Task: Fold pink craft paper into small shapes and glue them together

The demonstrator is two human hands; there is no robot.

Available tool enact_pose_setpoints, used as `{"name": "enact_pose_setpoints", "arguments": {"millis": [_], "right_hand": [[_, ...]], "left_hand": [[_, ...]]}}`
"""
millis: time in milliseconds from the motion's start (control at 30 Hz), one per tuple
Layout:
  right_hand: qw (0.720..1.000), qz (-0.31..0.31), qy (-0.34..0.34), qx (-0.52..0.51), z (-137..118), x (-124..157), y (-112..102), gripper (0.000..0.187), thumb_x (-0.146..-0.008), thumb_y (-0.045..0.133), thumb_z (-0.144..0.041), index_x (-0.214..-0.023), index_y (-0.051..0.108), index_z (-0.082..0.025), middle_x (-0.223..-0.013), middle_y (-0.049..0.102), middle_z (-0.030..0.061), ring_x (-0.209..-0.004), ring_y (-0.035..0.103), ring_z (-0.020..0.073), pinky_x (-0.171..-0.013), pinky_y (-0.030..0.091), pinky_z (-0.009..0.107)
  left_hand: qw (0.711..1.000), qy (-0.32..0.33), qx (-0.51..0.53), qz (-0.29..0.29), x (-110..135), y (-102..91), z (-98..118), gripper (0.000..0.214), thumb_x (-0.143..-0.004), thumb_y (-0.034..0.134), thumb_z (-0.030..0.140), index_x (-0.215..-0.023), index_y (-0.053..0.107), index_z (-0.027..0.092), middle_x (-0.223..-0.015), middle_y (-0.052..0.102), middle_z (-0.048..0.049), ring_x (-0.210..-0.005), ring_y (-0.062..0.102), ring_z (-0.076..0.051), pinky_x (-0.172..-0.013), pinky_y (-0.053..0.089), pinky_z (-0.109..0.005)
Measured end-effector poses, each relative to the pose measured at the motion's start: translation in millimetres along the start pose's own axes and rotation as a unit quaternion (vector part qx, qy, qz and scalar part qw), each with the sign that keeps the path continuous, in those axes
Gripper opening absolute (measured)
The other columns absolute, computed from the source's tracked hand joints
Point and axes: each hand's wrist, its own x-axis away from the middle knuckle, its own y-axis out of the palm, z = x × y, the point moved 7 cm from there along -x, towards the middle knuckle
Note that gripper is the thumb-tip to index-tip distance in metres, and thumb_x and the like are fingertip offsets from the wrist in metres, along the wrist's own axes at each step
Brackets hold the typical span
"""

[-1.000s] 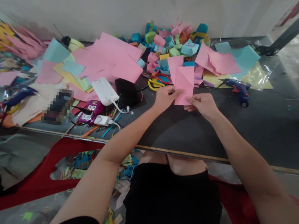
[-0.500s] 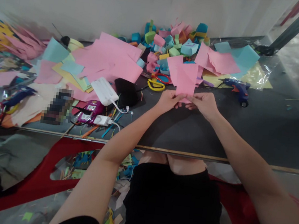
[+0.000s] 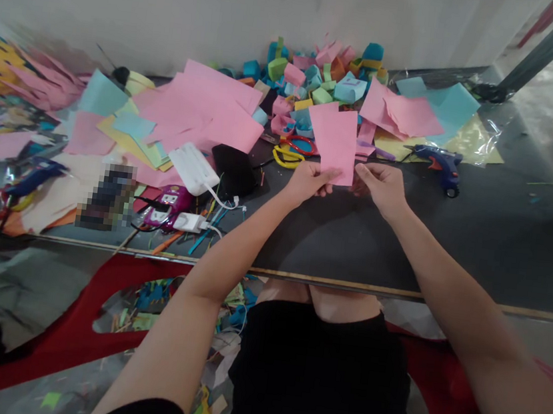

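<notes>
A pink paper rectangle [image 3: 339, 144] is held up above the dark tabletop, tilted a little to the left. My left hand [image 3: 310, 181] pinches it by its lower left part, thumb in front and fingers behind. Just beside its lower right edge is my right hand [image 3: 382, 188], with thumb and fingers drawn together. Whether anything sits between those fingertips is hidden. Behind the left hand lie scissors with yellow and red handles [image 3: 289, 157]. A heap of small folded paper pieces [image 3: 322, 85] in several colours rises beyond the paper.
Pink sheets [image 3: 208, 104] lie to the left. A blue glue gun [image 3: 440, 165] rests at right, another glue gun [image 3: 38, 176] far left. A white power bank [image 3: 193, 168], a black object [image 3: 233, 171] and a purple socket block [image 3: 168, 207] with cables sit left of my arm.
The pink paper has shifted slightly left and tilted, in my left hand. My right hand has come off its lower edge and moved slightly right, apart from the left hand.
</notes>
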Motion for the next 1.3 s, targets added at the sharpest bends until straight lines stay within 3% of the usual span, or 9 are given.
{"name": "enact_pose_setpoints", "arguments": {"millis": [300, 433, 633, 767, 867, 1033, 1133, 1200, 1300], "right_hand": [[0.994, -0.063, -0.012, 0.085, -7, 6, 8, 0.053, -0.074, 0.083, -0.071, -0.064, 0.071, -0.019, -0.065, 0.075, 0.0074, -0.046, 0.056, 0.0089, -0.041, 0.034, 0.024], [0.986, -0.051, -0.074, 0.143, -14, 10, 7, 0.050, -0.088, 0.072, -0.065, -0.065, 0.069, -0.021, -0.064, 0.073, 0.0057, -0.050, 0.058, 0.0107, -0.051, 0.044, 0.028], [0.899, 0.088, -0.322, 0.284, -41, 25, -3, 0.027, -0.101, 0.059, -0.044, -0.100, 0.077, -0.025, -0.097, 0.080, 0.0063, -0.084, 0.074, 0.0217, -0.073, 0.058, 0.036], [0.822, 0.072, -0.440, 0.355, -44, 28, 2, 0.019, -0.099, 0.065, -0.043, -0.109, 0.078, -0.033, -0.123, 0.077, 0.0047, -0.116, 0.071, 0.0288, -0.095, 0.058, 0.048], [0.787, 0.031, -0.472, 0.395, -38, 27, 6, 0.018, -0.102, 0.063, -0.041, -0.099, 0.080, -0.037, -0.111, 0.080, -0.0008, -0.110, 0.073, 0.0254, -0.098, 0.054, 0.048], [0.782, 0.000, -0.459, 0.420, -30, 24, 3, 0.022, -0.104, 0.060, -0.043, -0.099, 0.082, -0.039, -0.097, 0.081, -0.0030, -0.108, 0.072, 0.0237, -0.099, 0.051, 0.048], [0.783, -0.011, -0.470, 0.408, -31, 25, 4, 0.025, -0.106, 0.057, -0.043, -0.099, 0.081, -0.039, -0.098, 0.081, -0.0033, -0.108, 0.072, 0.0223, -0.100, 0.051, 0.048], [0.788, 0.000, -0.468, 0.400, -32, 24, 3, 0.026, -0.106, 0.057, -0.043, -0.099, 0.081, -0.039, -0.098, 0.081, -0.0033, -0.107, 0.073, 0.0223, -0.101, 0.052, 0.048], [0.801, 0.029, -0.450, 0.393, -31, 19, 0, 0.024, -0.103, 0.061, -0.047, -0.093, 0.080, -0.037, -0.097, 0.081, -0.0026, -0.106, 0.072, 0.0239, -0.101, 0.052, 0.051]], "left_hand": [[1.000, -0.003, -0.008, -0.012, 0, -1.1, 1, 0.054, -0.087, 0.082, 0.054, -0.055, 0.059, 0.017, -0.049, 0.058, 0.0003, -0.041, 0.044, -0.003, -0.041, 0.031, -0.022], [1.000, -0.002, 0.017, -0.010, 0, -0.2, 0, 0.055, -0.087, 0.082, 0.053, -0.053, 0.056, 0.018, -0.047, 0.053, 0.0024, -0.040, 0.039, -0.003, -0.041, 0.028, -0.022], [0.994, -0.021, 0.097, -0.037, -1, 2.6, 2, 0.058, -0.085, 0.084, 0.054, -0.055, 0.050, 0.018, -0.046, 0.045, 0.0073, -0.039, 0.033, 0.000, -0.039, 0.022, -0.018], [0.987, -0.045, 0.116, -0.098, 0, 7.2, 0, 0.059, -0.087, 0.083, 0.055, -0.056, 0.048, 0.018, -0.046, 0.041, 0.0080, -0.039, 0.030, 0.000, -0.039, 0.020, -0.017], [0.983, -0.052, 0.097, -0.150, 3, 11.8, -4, 0.061, -0.083, 0.084, 0.060, -0.053, 0.050, 0.019, -0.045, 0.041, 0.0069, -0.039, 0.031, -0.001, -0.040, 0.019, -0.019], [0.984, -0.009, 0.052, -0.172, 0, 12.1, -12, 0.066, -0.079, 0.081, 0.072, -0.052, 0.050, 0.021, -0.047, 0.046, 0.0039, -0.041, 0.033, -0.003, -0.042, 0.022, -0.023], [0.991, 0.021, -0.006, -0.134, -9, 5.8, -21, 0.063, -0.086, 0.070, 0.078, -0.060, 0.057, 0.021, -0.051, 0.053, 0.0009, -0.042, 0.040, -0.006, -0.042, 0.030, -0.024], [0.993, 0.076, -0.083, -0.039, -14, -8.2, -19, 0.064, -0.094, 0.055, 0.080, -0.077, 0.068, 0.020, -0.062, 0.063, -0.0031, -0.048, 0.052, -0.010, -0.047, 0.041, -0.027], [0.932, 0.242, -0.251, 0.095, -5, -20.8, 5, 0.064, -0.098, 0.050, 0.077, -0.112, 0.074, 0.019, -0.098, 0.076, -0.0110, -0.081, 0.072, -0.019, -0.071, 0.057, -0.034]]}}
